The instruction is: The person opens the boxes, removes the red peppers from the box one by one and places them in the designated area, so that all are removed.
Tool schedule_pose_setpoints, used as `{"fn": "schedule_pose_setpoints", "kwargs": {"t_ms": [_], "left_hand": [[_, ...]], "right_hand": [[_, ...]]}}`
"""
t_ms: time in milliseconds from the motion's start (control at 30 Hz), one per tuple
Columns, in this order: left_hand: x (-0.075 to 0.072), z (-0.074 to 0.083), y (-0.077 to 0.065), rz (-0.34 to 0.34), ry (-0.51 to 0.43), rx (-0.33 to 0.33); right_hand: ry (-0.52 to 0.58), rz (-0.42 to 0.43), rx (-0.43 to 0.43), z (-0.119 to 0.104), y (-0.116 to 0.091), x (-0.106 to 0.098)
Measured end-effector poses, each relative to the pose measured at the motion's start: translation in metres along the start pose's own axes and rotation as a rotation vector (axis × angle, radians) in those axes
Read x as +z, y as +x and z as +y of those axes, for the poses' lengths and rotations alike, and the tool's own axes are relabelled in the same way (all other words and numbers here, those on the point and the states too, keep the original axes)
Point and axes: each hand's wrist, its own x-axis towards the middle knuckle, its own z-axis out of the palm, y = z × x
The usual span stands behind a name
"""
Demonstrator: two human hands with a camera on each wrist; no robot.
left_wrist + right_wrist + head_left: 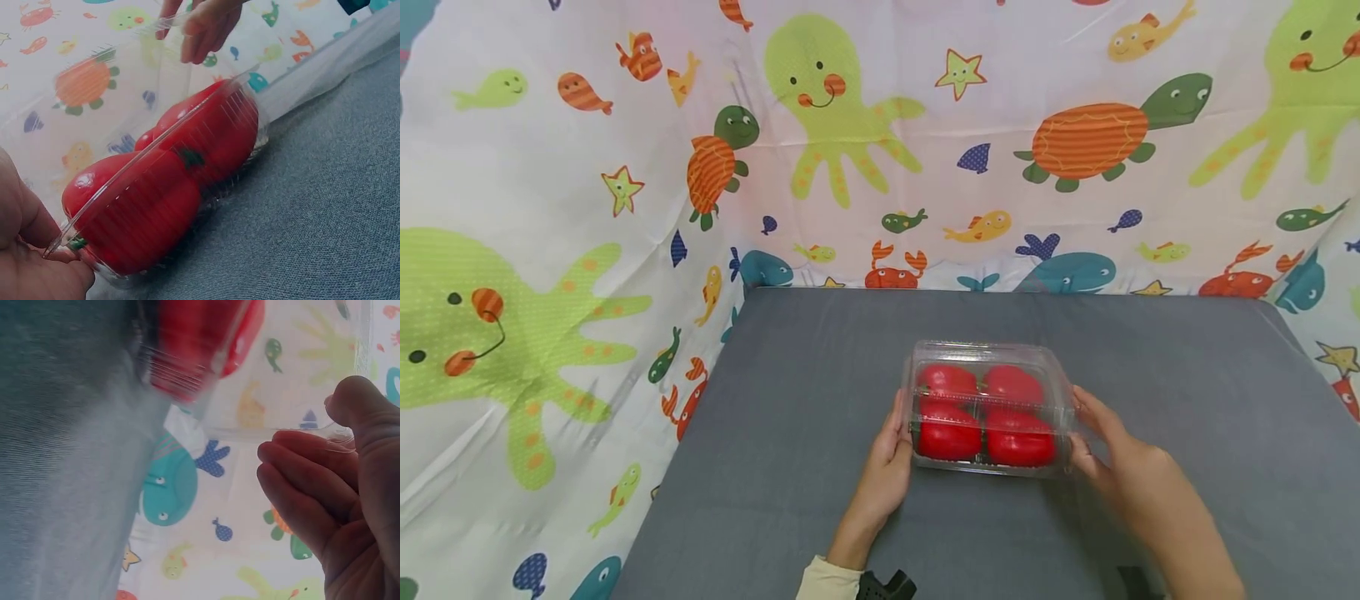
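A clear plastic clamshell box [1060,392] on the grey tabletop holds several red tomatoes [950,433] with green stems. Its transparent lid [37,134] stands raised above the tomatoes in the left wrist view. My left hand [882,467] grips the box's left side, with thumb and fingers at the rim in the left wrist view. On the opposite side, my right hand [1131,471] pinches a corner of the lid between thumb and fingers, as the right wrist view shows. The other right fingers [300,500] extend below that corner.
Grey cloth [790,400] covers the tabletop around the box. Behind and to the left hangs a white curtain [865,83] printed with sea animals, meeting the table's back and left edges. A dark wrist strap [886,586] sits at the left cuff.
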Motion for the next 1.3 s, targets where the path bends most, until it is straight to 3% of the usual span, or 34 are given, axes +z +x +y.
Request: {"fn": "schedule_pose_setpoints", "kwargs": {"t_ms": [333,767,1133,1300], "left_hand": [[0.000,0.001,0.000,-0.024,-0.081,0.009],[-0.003,-0.001,0.000,-0.037,-0.113,-0.002],[-0.004,0.000,-0.001,-0.043,-0.113,-0.002],[-0.004,0.001,0.001,-0.051,-0.122,0.002]], "right_hand": [[0.024,-0.009,0.015,0.000,0.020,-0.015],[0.088,-0.023,0.143,0.001,0.037,-0.017],[0.173,0.068,0.095,0.013,0.046,-0.014],[0.189,0.103,0.113,0.018,0.049,-0.012]]}}
